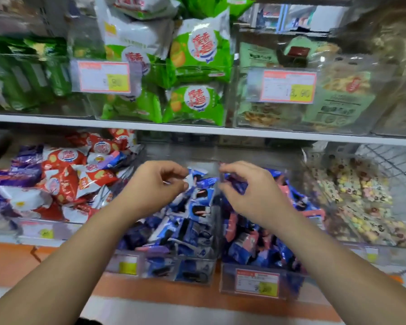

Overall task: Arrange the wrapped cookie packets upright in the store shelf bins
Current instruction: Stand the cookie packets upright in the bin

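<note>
Seen from the head, both hands hover over two clear bins of blue cookie packets. The left hand (155,186) is curled narrow, and its thumb and fingertips seem to pinch the top edge of a blue-white packet (197,184). That packet stands nearly upright in the left bin (150,266), just right of the fingers. The right hand (253,193) curls round a dark packet (238,185) above the right bin (227,277), long axis tilted; blur hides the exact grip. Each hand is nearer its own bin.

A white shelf board (197,131) spans above an orange ledge (197,294).
</note>
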Tool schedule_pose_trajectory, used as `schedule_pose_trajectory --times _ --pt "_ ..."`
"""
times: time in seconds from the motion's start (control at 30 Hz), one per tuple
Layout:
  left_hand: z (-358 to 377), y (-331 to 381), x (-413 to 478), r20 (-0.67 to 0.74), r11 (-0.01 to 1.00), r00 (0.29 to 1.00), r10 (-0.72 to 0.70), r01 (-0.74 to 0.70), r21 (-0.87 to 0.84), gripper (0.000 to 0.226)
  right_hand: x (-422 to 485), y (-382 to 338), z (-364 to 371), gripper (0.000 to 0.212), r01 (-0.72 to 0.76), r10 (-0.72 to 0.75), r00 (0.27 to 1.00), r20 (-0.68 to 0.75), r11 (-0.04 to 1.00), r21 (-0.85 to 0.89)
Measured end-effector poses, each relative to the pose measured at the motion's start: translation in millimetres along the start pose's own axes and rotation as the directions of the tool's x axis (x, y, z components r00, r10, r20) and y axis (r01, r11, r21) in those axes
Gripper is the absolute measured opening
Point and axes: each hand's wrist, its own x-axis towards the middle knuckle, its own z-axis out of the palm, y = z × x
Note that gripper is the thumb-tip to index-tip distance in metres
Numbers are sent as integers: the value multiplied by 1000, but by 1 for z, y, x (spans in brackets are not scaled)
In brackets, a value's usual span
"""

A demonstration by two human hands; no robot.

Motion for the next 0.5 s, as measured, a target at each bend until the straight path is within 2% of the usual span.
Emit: schedule_pose_trajectory --times 0.03,0.1,0.17,0.23,0.33,0.4,0.5 --pt "-15 -11 -2 6 991 999 44 -45 128 18 6 -9 8 24 24 -25 999 40 1000 12" --pt "-46 -32 -4 46 906 993 111 -120 405 27 17 -27 24 25 16 -21 980 199 1000 27" --pt "-73 -54 -6 93 829 990 110 -143 540 36 29 -45 39 37 2 -6 892 452 1000 9" --pt "-89 -69 -14 114 817 991 64 -118 565 35 41 -59 60 49 66 -6 771 637 995 -71" --pt "-89 -83 -23 219 811 973 79 -190 553 25 56 -71 95 53 86 49 679 733 986 -146" --pt "-90 -85 -25 205 830 973 102 -197 522 24 68 -73 115 44 103 74 664 744 976 -190" --pt "-93 -89 -25 122 869 985 122 -166 466 26 90 -72 139 25 133 119 691 713 948 -288"
